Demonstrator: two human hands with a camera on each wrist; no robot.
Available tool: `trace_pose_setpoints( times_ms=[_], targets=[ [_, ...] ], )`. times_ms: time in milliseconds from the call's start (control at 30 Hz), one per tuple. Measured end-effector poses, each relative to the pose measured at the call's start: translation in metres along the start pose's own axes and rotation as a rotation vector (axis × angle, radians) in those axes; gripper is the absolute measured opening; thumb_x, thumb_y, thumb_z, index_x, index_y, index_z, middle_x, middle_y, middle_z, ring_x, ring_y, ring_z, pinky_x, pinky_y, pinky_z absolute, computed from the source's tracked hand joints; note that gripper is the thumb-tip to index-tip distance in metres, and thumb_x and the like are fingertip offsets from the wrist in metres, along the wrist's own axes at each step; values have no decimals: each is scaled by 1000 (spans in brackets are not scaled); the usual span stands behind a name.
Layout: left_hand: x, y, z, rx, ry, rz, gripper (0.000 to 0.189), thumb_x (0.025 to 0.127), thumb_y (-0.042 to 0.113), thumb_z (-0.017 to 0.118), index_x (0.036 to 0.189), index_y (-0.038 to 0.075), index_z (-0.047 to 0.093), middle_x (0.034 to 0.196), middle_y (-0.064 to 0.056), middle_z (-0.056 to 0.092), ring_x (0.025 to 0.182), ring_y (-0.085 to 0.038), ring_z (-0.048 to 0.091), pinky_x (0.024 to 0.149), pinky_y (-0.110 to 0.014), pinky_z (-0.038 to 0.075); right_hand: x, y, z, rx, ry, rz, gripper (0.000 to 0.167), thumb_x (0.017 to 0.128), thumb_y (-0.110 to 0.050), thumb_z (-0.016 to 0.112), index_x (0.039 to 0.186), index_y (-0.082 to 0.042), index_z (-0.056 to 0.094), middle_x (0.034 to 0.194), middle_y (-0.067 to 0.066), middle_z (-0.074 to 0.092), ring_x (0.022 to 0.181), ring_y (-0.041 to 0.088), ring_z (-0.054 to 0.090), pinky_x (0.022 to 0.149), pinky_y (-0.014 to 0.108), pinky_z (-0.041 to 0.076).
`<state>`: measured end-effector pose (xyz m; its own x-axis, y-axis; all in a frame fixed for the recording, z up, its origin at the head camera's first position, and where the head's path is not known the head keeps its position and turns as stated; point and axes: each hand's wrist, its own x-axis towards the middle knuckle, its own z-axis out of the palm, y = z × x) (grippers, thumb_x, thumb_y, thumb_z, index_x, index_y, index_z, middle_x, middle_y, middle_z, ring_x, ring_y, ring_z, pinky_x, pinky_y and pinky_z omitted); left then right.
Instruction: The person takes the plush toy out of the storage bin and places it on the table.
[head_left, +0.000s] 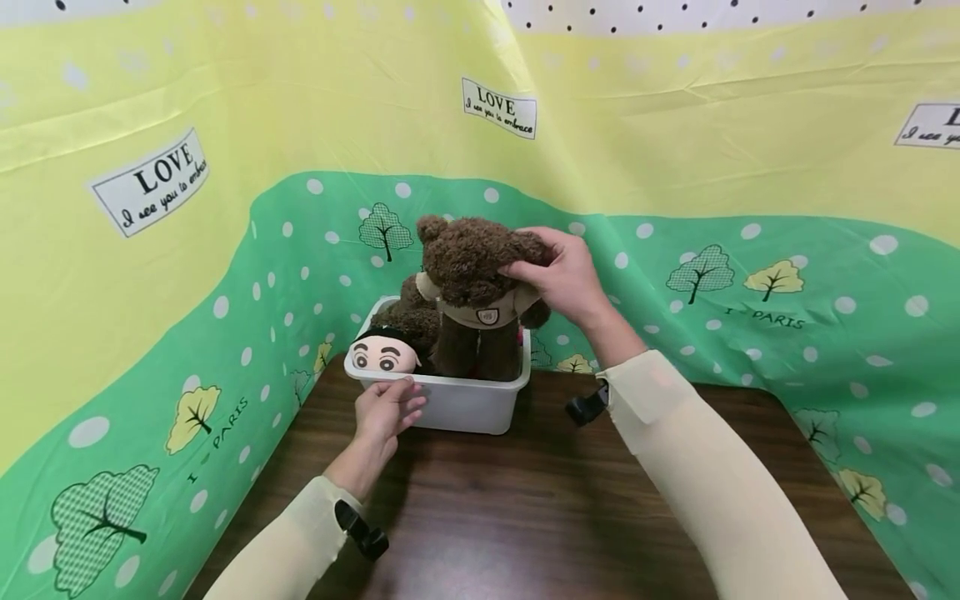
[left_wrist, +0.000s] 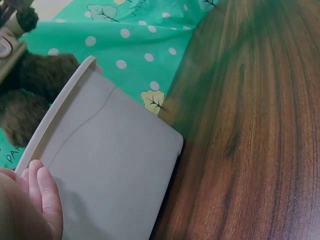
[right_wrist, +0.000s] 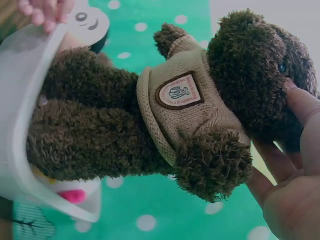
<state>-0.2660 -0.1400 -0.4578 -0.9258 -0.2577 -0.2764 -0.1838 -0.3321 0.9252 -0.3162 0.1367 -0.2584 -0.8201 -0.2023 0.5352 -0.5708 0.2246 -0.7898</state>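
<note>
A brown teddy bear (head_left: 471, 258) in a tan knitted sweater (right_wrist: 175, 90) stands upright, its legs down inside a white plastic bin (head_left: 465, 406). My right hand (head_left: 564, 273) grips the bear's head at its side, thumb in front and fingers behind. At the bin's front rim, my left hand (head_left: 386, 408) pinches the edge, with its other fingers beside the outer wall (left_wrist: 115, 155). Left of the bear in the bin are another brown fuzzy plush (head_left: 408, 323) and a round plush face (head_left: 384, 357) with a black band.
The bin stands at the far end of a dark wood table (head_left: 510, 500). A green and yellow printed curtain (head_left: 675, 200) hangs close behind and along the sides. Something white with a pink spot (right_wrist: 74, 195) shows inside the bin beside the bear's legs.
</note>
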Motion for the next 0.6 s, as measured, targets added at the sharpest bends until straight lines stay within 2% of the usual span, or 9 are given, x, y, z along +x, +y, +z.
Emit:
trace_pose_setpoints(
  times_ms=[167, 333, 433, 600],
  targets=[
    [1, -1, -1, -7, 0, 8, 24, 95, 21, 72, 106, 8, 55, 100, -9, 80, 72, -12, 76, 63, -29, 63, 4, -17, -20, 46, 43, -23, 37, 85, -7, 83, 121, -11, 74, 115, 4, 74, 107, 17, 69, 89, 26, 59],
    [1, -1, -1, -6, 6, 14, 24, 94, 21, 72, 105, 8, 55, 95, -5, 80, 71, -12, 75, 60, -26, 62, 4, -28, -46, 68, 64, -18, 34, 86, -3, 81, 118, -10, 75, 107, -1, 76, 103, 14, 71, 86, 22, 59],
    [2, -1, -2, 1, 10, 12, 23, 94, 22, 72, 105, 9, 55, 91, -1, 80, 70, -11, 75, 58, -25, 61, -1, -31, -65, 43, 80, 4, 35, 86, 0, 80, 118, -11, 75, 103, -6, 77, 99, 11, 72, 83, 19, 59],
    [3, -3, -1, 6, 4, 7, 23, 95, 21, 71, 106, 9, 55, 88, 1, 80, 70, -10, 75, 57, -24, 60, -17, -26, -107, -80, 91, 51, 37, 89, -6, 79, 124, -12, 73, 106, -10, 75, 100, 7, 70, 80, 18, 58]
  ],
)
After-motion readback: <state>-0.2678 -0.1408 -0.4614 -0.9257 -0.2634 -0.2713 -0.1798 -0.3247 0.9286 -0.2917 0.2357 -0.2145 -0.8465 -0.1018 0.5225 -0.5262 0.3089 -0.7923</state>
